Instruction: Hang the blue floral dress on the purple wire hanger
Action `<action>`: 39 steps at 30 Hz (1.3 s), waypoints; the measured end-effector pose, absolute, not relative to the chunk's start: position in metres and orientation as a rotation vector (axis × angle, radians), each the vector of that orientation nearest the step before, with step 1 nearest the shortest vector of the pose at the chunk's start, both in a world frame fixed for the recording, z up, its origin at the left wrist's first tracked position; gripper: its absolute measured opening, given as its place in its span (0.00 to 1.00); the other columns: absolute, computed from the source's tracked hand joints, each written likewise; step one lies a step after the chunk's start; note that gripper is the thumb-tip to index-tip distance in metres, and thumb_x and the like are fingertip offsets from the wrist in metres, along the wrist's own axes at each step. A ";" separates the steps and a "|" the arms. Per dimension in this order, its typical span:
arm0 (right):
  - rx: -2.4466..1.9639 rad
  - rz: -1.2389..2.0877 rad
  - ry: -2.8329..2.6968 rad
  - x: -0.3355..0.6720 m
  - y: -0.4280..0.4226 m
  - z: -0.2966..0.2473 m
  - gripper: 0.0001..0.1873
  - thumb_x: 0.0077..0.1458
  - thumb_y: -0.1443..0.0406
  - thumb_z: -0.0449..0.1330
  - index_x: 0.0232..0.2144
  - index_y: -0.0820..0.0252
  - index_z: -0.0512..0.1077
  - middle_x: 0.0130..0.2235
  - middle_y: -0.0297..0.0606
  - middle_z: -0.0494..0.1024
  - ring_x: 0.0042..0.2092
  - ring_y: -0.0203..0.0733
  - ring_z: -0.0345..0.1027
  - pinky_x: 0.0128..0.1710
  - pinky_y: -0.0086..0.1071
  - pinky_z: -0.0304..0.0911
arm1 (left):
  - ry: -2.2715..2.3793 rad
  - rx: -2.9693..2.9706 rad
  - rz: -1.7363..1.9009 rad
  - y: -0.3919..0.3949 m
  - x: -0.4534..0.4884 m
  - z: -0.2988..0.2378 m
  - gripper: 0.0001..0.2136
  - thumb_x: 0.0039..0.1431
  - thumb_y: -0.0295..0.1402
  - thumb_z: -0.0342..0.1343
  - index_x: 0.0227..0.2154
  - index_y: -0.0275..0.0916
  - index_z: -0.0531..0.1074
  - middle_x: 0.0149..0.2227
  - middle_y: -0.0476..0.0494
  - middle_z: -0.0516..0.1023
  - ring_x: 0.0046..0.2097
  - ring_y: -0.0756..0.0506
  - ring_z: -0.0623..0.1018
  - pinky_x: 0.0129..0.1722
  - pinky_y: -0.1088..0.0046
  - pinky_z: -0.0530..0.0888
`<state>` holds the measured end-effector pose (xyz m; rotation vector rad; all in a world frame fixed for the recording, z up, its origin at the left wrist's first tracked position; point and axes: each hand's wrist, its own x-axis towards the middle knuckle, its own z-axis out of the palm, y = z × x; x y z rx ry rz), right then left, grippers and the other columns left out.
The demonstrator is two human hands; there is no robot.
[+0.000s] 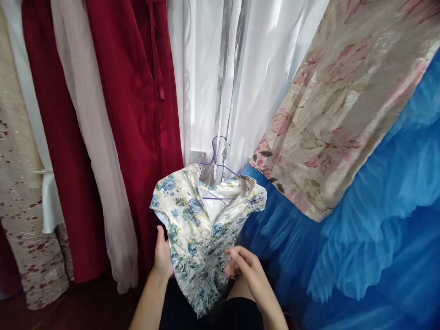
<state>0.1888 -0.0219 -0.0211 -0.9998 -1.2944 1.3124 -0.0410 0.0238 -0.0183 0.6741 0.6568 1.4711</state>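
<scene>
A short-sleeved floral blouse (194, 213), white with blue roses and green leaves, is spread in front of me above my lap. Its V-shaped neckline sits on a thin purple wire hanger (215, 160) whose hook points up. My left hand (164, 256) grips the blouse's left side below the sleeve, thumb up along the edge and the other fingers hidden behind the cloth. At the lower right side, my right hand (245, 263) has curled fingers pinching the fabric's edge. The lower part of the blouse is crinkled and tapers down between my arms.
Long dark red garments (127, 114) and a pale sheer one (91, 137) hang on the left. White curtain-like cloth (261, 68) hangs behind the hanger. To the right are a beige floral dress (330, 123) and ruffled blue tulle (364, 247). Dark floor (79, 307) shows lower left.
</scene>
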 end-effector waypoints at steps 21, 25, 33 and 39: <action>-1.070 1.096 -1.265 0.150 -0.015 -0.017 0.24 0.61 0.48 0.60 0.24 0.57 0.61 0.19 0.26 0.58 0.23 0.33 0.48 0.24 0.29 0.45 | 1.331 1.842 1.771 -0.001 -0.021 -0.020 0.12 0.62 0.31 0.58 0.48 0.46 0.70 0.46 0.43 0.76 0.49 0.42 0.77 0.51 0.64 0.74; -1.024 1.098 -1.284 0.153 -0.023 -0.010 0.23 0.62 0.49 0.60 0.25 0.58 0.63 0.22 0.26 0.58 0.25 0.33 0.48 0.25 0.29 0.45 | 1.078 2.193 1.141 -0.006 -0.002 0.001 0.13 0.62 0.26 0.55 0.47 0.48 0.74 0.42 0.47 0.80 0.42 0.45 0.80 0.43 0.69 0.75; -1.001 1.191 -1.444 0.188 -0.016 -0.030 0.18 0.55 0.53 0.68 0.35 0.58 0.69 0.24 0.26 0.62 0.27 0.35 0.55 0.29 0.29 0.52 | 0.909 2.288 1.179 0.014 0.009 0.005 0.07 0.67 0.32 0.56 0.35 0.42 0.78 0.35 0.47 0.82 0.37 0.46 0.81 0.38 0.72 0.73; -0.992 1.119 -1.389 0.161 -0.003 -0.053 0.20 0.63 0.49 0.58 0.29 0.57 0.63 0.23 0.27 0.59 0.26 0.35 0.52 0.26 0.30 0.50 | 0.704 2.780 1.094 0.047 0.006 0.040 0.13 0.69 0.32 0.51 0.31 0.39 0.79 0.27 0.45 0.80 0.30 0.47 0.78 0.35 0.70 0.71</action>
